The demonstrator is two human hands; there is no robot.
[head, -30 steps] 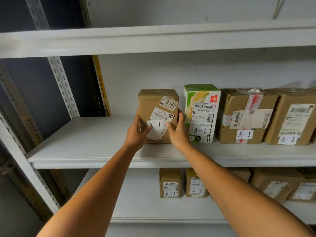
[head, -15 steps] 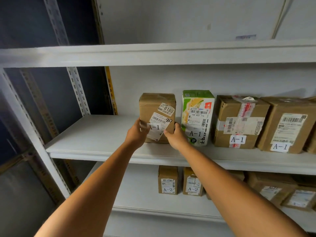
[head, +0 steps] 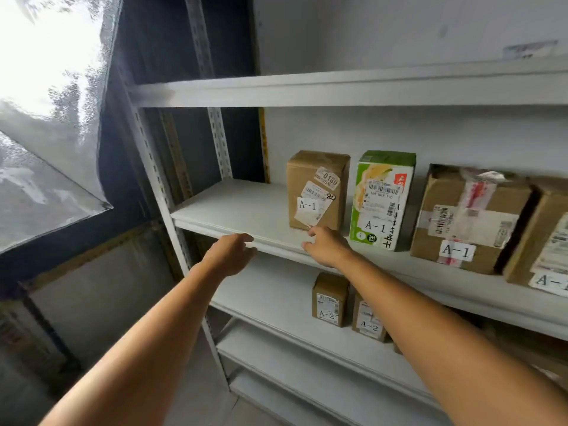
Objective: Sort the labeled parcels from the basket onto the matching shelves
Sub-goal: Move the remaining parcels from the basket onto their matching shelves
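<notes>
Shelving: a white metal rack with flat white boards (head: 233, 207); the middle board serves as the landmark for everything below.
Row on the middle board: four parcels marked A-1 stand side by side, running from left of centre to the right edge of view.
Large taped carton: a brown cardboard box with red-and-white tape (head: 467, 219), third in the row, label A-1 low on its front.
Green carton: a tall green-and-white printed box (head: 382, 199), second in the row, just beside the task parcel, a narrow gap between them.
Task parcel: an upright brown cardboard box with white stickers and an A-1 label (head: 316, 192), leftmost in the row, standing on the middle board near its front edge, matching its neighbours' labels.
Handling, as a judgement: stiff, squared cardboard, probably light for its size; the plain side faces give the surest hold, one palm on each, clear of the peeling stickers on the front.
Lower board: two small brown boxes marked A-2 (head: 330, 299) stand beneath the middle board.
Right hand (head: 327, 245): at the front lip of the middle board, just below the task parcel's bottom corner; fingers loosely spread and gripping nothing.
Left hand (head: 229, 253): at the same lip, well left of the parcel; fingers apart and empty.
Step, as a judgement: this parcel reads as placed.
</notes>
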